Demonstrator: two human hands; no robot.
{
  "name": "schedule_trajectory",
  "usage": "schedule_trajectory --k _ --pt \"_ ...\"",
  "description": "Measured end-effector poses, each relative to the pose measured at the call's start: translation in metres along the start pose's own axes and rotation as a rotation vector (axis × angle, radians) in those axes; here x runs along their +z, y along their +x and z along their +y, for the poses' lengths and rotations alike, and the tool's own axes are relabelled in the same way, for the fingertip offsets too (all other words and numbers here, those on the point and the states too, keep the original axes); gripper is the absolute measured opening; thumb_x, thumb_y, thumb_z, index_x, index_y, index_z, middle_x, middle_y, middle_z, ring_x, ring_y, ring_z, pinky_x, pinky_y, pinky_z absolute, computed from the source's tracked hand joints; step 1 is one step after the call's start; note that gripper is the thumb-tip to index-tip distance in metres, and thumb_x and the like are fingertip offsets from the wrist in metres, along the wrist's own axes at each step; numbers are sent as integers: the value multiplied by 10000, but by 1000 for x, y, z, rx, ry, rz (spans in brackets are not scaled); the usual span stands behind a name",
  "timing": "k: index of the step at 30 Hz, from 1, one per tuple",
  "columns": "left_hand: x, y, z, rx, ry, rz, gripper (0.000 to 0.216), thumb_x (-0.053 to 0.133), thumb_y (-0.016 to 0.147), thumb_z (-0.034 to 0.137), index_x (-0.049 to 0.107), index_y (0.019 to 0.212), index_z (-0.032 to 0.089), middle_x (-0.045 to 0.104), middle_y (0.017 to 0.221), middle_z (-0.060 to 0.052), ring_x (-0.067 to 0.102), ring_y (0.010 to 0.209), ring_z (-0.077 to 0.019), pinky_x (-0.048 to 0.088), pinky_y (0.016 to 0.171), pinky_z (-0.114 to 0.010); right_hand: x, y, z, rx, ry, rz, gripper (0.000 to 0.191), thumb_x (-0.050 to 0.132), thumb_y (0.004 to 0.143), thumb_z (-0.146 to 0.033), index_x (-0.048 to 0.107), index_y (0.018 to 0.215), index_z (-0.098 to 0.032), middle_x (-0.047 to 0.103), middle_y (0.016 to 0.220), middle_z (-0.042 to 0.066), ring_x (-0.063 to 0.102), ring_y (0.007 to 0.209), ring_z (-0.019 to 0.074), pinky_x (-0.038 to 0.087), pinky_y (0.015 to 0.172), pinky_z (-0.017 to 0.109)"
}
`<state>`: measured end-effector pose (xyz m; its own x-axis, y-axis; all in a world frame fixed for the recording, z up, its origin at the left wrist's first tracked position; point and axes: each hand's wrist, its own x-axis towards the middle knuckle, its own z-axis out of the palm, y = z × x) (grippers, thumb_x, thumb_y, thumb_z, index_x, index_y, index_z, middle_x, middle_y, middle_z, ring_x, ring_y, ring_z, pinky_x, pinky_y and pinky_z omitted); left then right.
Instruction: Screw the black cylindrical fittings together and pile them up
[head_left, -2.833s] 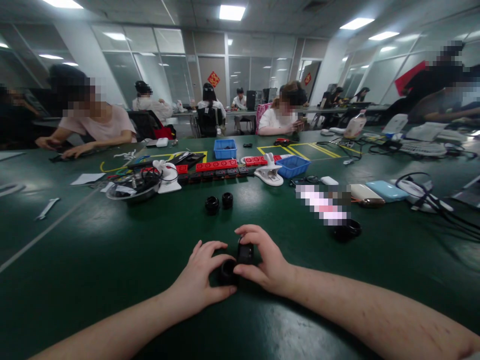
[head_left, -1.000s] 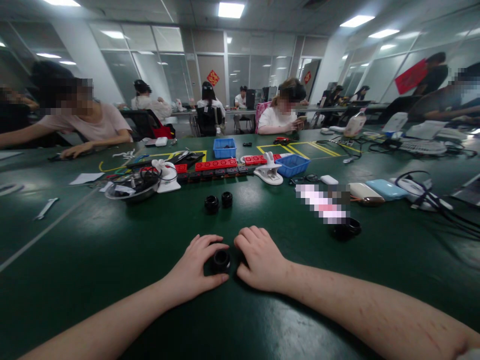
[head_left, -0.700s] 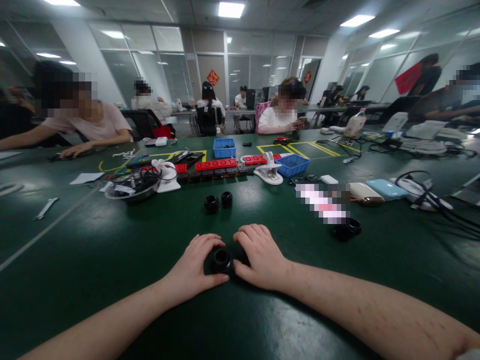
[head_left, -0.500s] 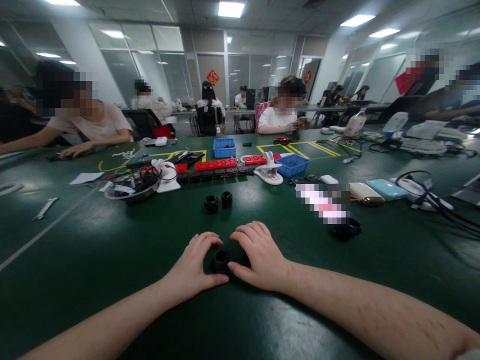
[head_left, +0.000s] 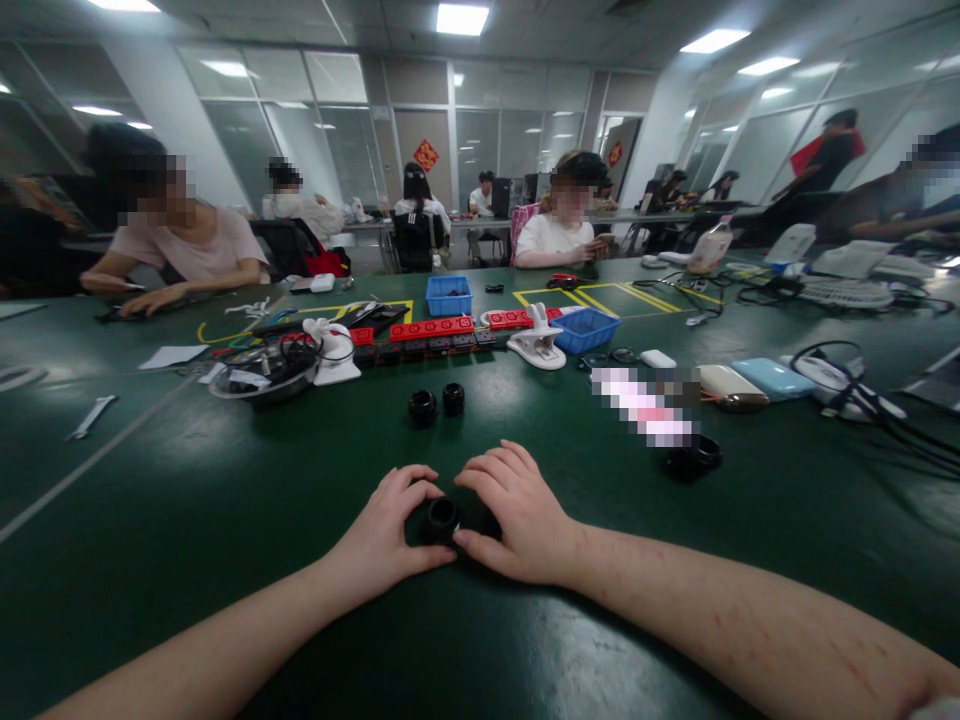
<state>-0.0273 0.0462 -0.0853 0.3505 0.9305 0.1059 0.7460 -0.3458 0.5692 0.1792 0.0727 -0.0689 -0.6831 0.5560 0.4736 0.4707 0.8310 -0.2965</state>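
Observation:
A short black ring-shaped fitting point(head_left: 442, 515) stands on the green table, its round opening facing up. My left hand point(head_left: 394, 525) curves around its left side, the index fingertip close behind it and the thumb near its front edge. Fingers and thumb are apart. On the other side my right hand point(head_left: 517, 515) arches over the table, its thumb tip at the fitting's right edge and its fingers spread from the thumb. A dark patch beneath the right palm could be shadow or another black part. Farther off stand two similar black fittings point(head_left: 422, 407).
Beyond them lie red-and-black power strips point(head_left: 431, 330), a white clip stand point(head_left: 538, 345), blue bins point(head_left: 450, 295) and a metal bowl point(head_left: 266, 385) of parts. Another black ring point(head_left: 695, 457) lies at right, a wrench point(head_left: 94, 417) at left. People sit across the table.
My index fingertips have drawn slightly nearer the fitting, which has barely shifted. At the far left, a co-worker's arm has pulled back in toward the body.

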Motion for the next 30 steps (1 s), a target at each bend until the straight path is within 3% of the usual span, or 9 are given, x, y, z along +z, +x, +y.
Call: schedule_trajectory --k 8,14,17,21,24,27,30 --pt "1 0 -1 21 -8 13 344 716 642 369 577 927 236 468 1154 -54 425 1116 -296 371 939 -477 0 0 -1 -45 -13 -19 372 537 765 -406 530 1048 -166 561 1062 83 465 1006 221 209 1008 455" --pt "4 1 -5 69 18 32 447 710 645 390 559 1035 232 485 1155 -64 435 1110 -290 358 962 -468 -3 6 -9 -106 -37 -73 440 522 804 -427 481 1182 -205 560 1142 60 437 1071 217 143 1043 469" --pt "5 1 -6 79 25 42 461 712 640 374 556 1049 228 496 1149 -67 440 1109 -292 354 967 -470 0 8 -13 -148 -66 -104 372 533 815 -359 506 1150 -200 585 1128 48 435 1082 211 112 1057 472" --pt "6 0 -6 58 35 34 469 712 640 370 546 1058 237 499 1153 -69 439 1126 -297 311 991 -510 2 12 -15 -112 -70 -132 287 569 791 -254 552 1075 -212 621 1056 25 470 1005 193 159 1044 452" --pt "8 -1 -8 28 50 58 691 740 597 418 440 1190 230 443 1252 -108 381 1196 -324 260 1009 -549 0 16 -18 -58 -80 -180 281 599 775 -247 570 1053 -218 631 1027 24 479 978 197 216 1012 445" --pt "11 -2 -11 2 63 105 976 745 573 471 206 1352 233 291 1391 -151 257 1284 -344 219 1021 -567 -1 24 -20 -19 -121 -213 299 616 769 -246 579 1062 -206 642 998 33 483 970 205 248 985 437" --pt "11 -3 -10 -24 76 108 1100 728 581 506 44 1396 227 182 1444 -175 168 1318 -357 201 1021 -576 -3 31 -18 24 -183 -229 272 639 754 -265 610 1021 -221 652 968 15 485 962 206 265 962 423"
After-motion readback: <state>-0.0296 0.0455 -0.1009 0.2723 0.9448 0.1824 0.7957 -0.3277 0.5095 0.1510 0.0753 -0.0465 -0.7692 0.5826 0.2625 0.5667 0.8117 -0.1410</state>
